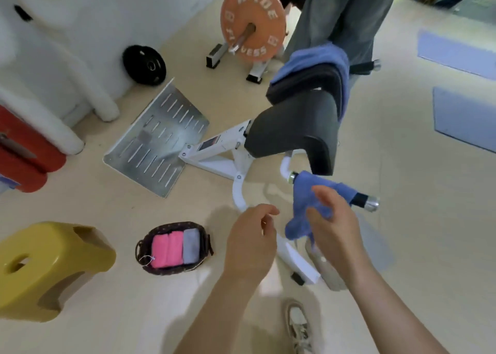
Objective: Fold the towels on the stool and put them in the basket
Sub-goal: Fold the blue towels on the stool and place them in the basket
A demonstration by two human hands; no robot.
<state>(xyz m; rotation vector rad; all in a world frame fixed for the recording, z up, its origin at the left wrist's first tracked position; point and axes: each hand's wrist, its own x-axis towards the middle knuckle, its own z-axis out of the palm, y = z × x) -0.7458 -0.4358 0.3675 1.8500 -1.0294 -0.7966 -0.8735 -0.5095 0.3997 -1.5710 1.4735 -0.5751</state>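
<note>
My right hand point(334, 224) grips a blue towel point(306, 206) that hangs over the lower handle of a gym machine. My left hand point(252, 235) hovers just left of the towel with curled fingers, holding nothing. A dark woven basket point(204, 243) on the floor at lower left holds folded pink towels point(166, 249) and a folded grey-blue towel point(191, 246). A yellow plastic stool point(51, 262) stands at far left with nothing on it. Another blue towel point(319, 58) is draped over the machine's upper black pad.
The white machine with black pads point(292, 133) and a metal footplate point(158, 141) fills the middle. An orange weight plate point(252, 23) and a black plate point(144, 64) sit behind. Someone's grey trouser legs point(341, 15) stand beyond. My shoe point(299, 324) is at the bottom.
</note>
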